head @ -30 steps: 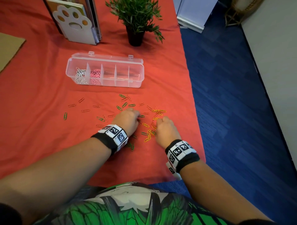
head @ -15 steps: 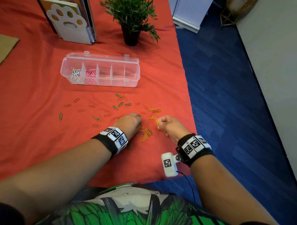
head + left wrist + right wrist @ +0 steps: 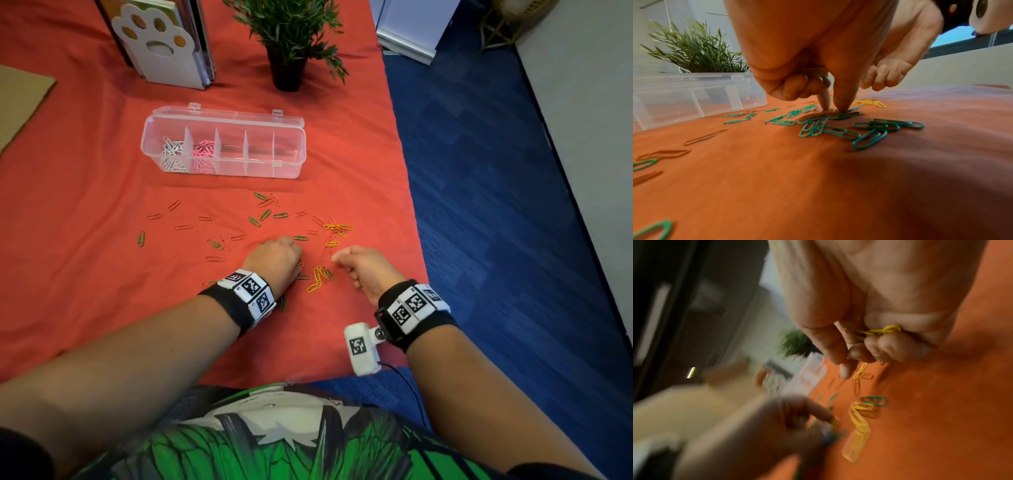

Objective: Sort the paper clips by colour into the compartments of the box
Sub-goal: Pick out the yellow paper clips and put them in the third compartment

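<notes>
I keep my right hand [image 3: 368, 270] curled on gathered yellow clips [image 3: 877, 331], saving trips to the box [image 3: 224, 142]. My left hand [image 3: 274, 258] pinches a green clip [image 3: 844, 115] on the desk [image 3: 85, 267], fingers [image 3: 842, 97] together.

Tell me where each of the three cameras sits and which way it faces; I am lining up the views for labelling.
Head: worn on the head, looking forward and down at the red cloth, the box, both forearms and the shirt.
Left wrist: low over the cloth, looking along the left hand, whose fingertips touch green clips.
Right wrist: blurred, looking along the right hand, which grips yellow clips.
Shared: both wrist views show the other hand and the plant.
</notes>
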A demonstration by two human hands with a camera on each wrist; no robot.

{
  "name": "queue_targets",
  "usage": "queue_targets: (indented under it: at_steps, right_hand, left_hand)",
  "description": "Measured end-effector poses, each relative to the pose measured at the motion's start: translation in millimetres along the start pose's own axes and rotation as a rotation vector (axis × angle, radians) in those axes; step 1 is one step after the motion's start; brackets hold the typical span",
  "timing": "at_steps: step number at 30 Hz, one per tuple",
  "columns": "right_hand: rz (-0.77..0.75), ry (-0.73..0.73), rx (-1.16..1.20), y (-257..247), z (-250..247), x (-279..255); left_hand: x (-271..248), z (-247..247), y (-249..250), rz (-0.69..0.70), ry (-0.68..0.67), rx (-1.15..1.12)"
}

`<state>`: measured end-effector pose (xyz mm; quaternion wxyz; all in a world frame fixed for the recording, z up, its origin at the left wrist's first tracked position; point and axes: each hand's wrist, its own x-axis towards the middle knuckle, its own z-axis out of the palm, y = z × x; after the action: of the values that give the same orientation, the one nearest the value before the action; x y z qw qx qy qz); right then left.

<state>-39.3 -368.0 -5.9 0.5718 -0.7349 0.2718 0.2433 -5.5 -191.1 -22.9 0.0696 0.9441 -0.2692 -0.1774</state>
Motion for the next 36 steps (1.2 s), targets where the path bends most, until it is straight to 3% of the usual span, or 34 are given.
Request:
queue_targets:
  at_steps: [4,8,11,13,15,17,19,22,27,31,36]
  right_hand:
    - [-0.242,0.057,-0.584,10.4,13.0,7.3]
    - [-0.4,0.055,-0.786,20.7,22.0,10.2]
    - [-0.412,0.105,-0.799,17.5,16.5,15.8]
    - [-0.348,0.143,-0.699,6.1,13.3,19.2]
    - [-0.229,0.109,-0.454,-12.2,13.3,19.4]
    - [-0.081,0.022,-0.017,-31.6,14.2,16.5]
    - [0.056,-0.108,0.457,-51.8,14.2,13.1]
    - [0.105,-0.224,0.75,-75.0,16.2,13.6]
    - [0.099,-0.319,0.867,-106.6,32.8,14.7]
    - [0.064,-0.303,0.887,-125.2,47.4,12.9]
    - [0.029,-0.154,0.806,-136.4,60.8,16.0]
  left_hand:
    - [-3.9,0.2,3.2,0.008,0.007,0.08]
    - [-2.3,3.9,1.0,-0.012,0.005,0.027]
    - [-1.2,1.2,-2.1,-0.099,-0.017,-0.227]
    - [-4.1,-9.6,-4.4,-0.264,-0.023,-0.614]
    - [-7.6,-23.7,-10.1,-0.453,-0.057,-1.26]
    - [-12.2,-42.1,-21.6,-0.55,-0.09,-1.759]
    - [-16.8,-58.0,-34.0,-0.527,-0.086,-1.989]
    - [-18.5,-73.9,-52.3,-0.535,-0.005,-2.13]
    - [-13.4,-97.8,-83.6,-0.607,0.056,-2.134]
    - [-3.8,-121.9,-105.8,-0.628,0.102,-2.08]
    - [21.7,-161.2,-115.4,-0.599,0.155,-2.063]
